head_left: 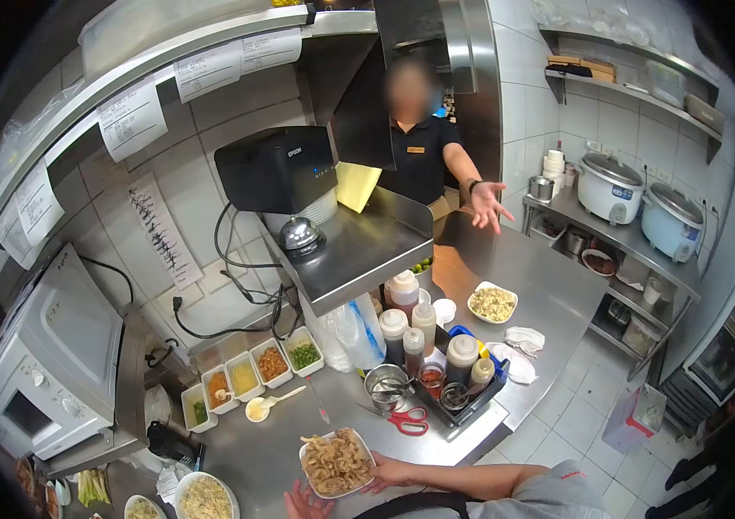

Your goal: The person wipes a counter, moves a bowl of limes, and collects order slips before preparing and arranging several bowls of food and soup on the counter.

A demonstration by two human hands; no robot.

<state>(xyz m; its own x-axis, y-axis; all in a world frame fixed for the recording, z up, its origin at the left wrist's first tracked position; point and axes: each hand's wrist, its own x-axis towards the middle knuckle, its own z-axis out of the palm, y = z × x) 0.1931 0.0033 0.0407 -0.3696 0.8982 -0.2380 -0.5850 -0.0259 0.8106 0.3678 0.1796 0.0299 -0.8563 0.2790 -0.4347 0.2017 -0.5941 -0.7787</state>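
A white square bowl [307, 474] heaped with brown cooked meat slices [337, 458] is over the front of the steel counter. My right hand [391, 471] grips its right side, fingers passing beneath the rim. Just below the bowl's lower left side is my left hand [307, 503], palm up with fingers spread. Red-handled scissors [408, 421] lie to the right of the bowl. Across the counter, a person in a black shirt stretches an open hand [490, 206] toward the counter. Another white bowl [493, 304] of pale yellow food stands on that side.
Small tubs of toppings [272, 363] line the wall. Squeeze bottles [423, 320] and a black caddy [475, 406] crowd the counter's middle. A raised steel shelf [359, 251] carries a printer [276, 169] and a bell [300, 233]. More bowls [205, 497] stand at lower left.
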